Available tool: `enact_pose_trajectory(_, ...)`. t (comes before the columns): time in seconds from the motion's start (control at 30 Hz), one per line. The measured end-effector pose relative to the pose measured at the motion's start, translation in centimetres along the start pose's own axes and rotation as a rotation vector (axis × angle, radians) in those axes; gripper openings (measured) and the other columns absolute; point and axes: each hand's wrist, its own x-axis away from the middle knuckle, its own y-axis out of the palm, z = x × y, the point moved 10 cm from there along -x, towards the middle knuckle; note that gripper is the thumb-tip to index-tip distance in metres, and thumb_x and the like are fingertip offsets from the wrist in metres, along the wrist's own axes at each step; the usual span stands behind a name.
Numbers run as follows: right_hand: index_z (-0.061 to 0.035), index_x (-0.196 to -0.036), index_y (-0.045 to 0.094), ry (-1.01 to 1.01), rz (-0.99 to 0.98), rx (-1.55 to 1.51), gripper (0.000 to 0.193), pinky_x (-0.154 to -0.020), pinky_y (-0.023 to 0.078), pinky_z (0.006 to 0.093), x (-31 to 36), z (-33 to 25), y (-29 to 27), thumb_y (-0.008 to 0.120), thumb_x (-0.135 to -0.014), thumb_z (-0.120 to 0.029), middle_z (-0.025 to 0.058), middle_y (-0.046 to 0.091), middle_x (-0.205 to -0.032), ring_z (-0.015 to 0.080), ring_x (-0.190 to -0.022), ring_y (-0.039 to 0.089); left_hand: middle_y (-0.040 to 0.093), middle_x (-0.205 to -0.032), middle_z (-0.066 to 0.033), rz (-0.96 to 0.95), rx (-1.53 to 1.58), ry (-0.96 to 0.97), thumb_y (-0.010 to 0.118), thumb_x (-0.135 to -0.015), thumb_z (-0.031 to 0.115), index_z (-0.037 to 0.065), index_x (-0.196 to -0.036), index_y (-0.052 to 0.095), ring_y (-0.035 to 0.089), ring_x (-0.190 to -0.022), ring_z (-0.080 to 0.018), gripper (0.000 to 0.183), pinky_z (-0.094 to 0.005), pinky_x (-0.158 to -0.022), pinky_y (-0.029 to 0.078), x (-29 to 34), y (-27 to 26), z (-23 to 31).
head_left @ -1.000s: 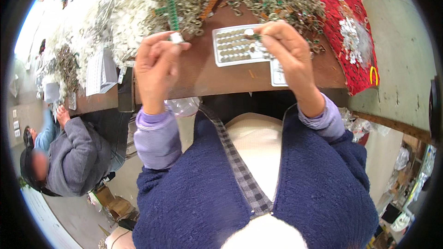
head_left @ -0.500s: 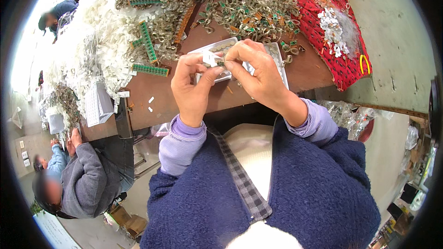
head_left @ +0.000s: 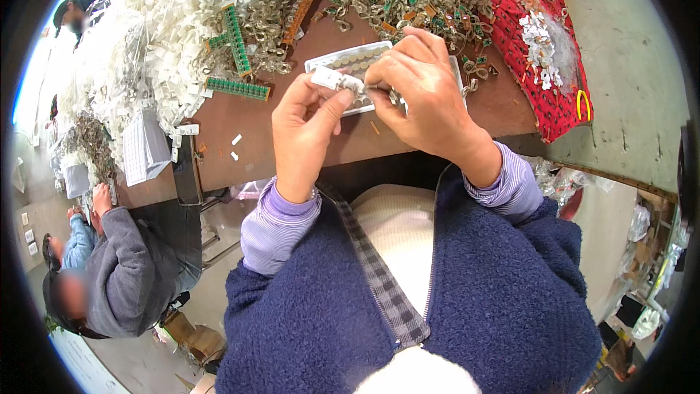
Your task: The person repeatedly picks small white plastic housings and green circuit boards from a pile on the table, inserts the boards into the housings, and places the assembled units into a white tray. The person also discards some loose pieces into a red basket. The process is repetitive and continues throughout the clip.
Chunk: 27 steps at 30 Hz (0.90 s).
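Observation:
My left hand [head_left: 302, 131] and my right hand [head_left: 419, 95] meet above the near edge of a brown table [head_left: 284, 124]. Between the fingertips of both hands sits a small white plastic part [head_left: 326, 77] with a small metal piece [head_left: 355, 85] at its right end. The left thumb and fingers pinch the white part; the right fingers pinch the metal piece. Just behind the hands lies a white tray [head_left: 346, 60] with rows of small round pieces, partly hidden by my fingers.
A heap of metal rings and green strips [head_left: 240, 29] covers the far table. White plastic parts [head_left: 146, 44] are piled at the left. A red patterned bag [head_left: 543, 51] lies at the right. A person in a grey top [head_left: 124, 277] sits at lower left.
My hands came together from apart, then moved slightly nearer to me. The left hand carried the white part to the right hand, which now pinches the metal piece on it.

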Motion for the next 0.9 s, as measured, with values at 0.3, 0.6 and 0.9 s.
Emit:
enact_pose_trajectory(0.3,-0.0089,-0.094,0.073,0.025,0.234,-0.087,0.018,-0.108,0.047,0.0545,2.1,0.0,-1.0,0.085,-0.08,-0.006,0.0056,0.069,-0.091,0.0304,-0.092,0.067,0.073,-0.09,0.0019,0.096,0.183,-0.144,0.078,-0.103,0.01,0.002,-0.121,0.074,0.053,-0.065,-0.0005,0.021,-0.0162,-0.052,0.034,0.5,1.1,-2.6)
enact_pose_trajectory(0.6,-0.0089,-0.098,0.079,0.179,0.228,-0.222,0.015,-0.091,0.049,0.0433,2.6,2.7,-0.8,0.085,-0.084,-0.01,0.0071,0.071,-0.093,0.0296,-0.092,0.066,0.08,-0.106,-0.0112,0.091,0.318,-0.133,0.071,-0.108,0.015,0.001,-0.13,0.07,0.052,-0.064,0.0013,0.026,-0.0152,-0.042,0.032,1.1,0.7,-2.1)
enact_pose_trajectory(0.9,-0.0104,-0.092,0.082,0.142,0.037,0.046,0.01,-0.08,0.05,0.0423,3.5,1.4,3.8,0.082,-0.082,-0.008,0.0049,0.067,-0.085,0.0283,-0.087,0.066,0.079,-0.115,-0.0158,0.133,0.375,-0.168,0.064,-0.113,0.021,0.0,-0.139,0.064,0.058,-0.067,-0.0029,0.034,-0.0161,-0.041,0.038,4.0,-2.0,-3.6)
